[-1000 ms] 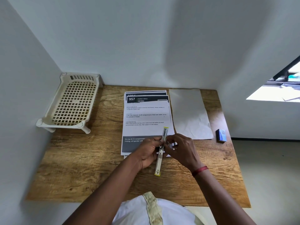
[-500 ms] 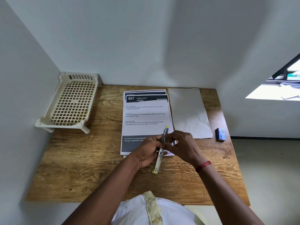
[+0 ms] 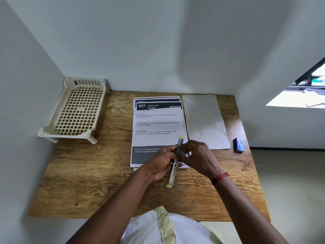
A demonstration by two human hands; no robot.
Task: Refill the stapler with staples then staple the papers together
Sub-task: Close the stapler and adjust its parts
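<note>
A slim stapler (image 3: 173, 175) with yellow ends is swung fully open into one long line, above the near edge of the printed papers (image 3: 156, 127). My left hand (image 3: 161, 164) grips it at the hinge from the left. My right hand (image 3: 197, 158) pinches at the same middle spot from the right; what lies between its fingertips is too small to tell. A small blue staple box (image 3: 238, 144) lies on the table at the right.
The wooden table (image 3: 84, 182) stands in a white corner. A cream slotted tray (image 3: 77, 110) on short legs sits at the back left. A blank white sheet (image 3: 204, 120) lies to the right of the printed papers.
The open stapler has tilted slightly, its far end leaning right and its near end left. Both hands stay at its middle.
</note>
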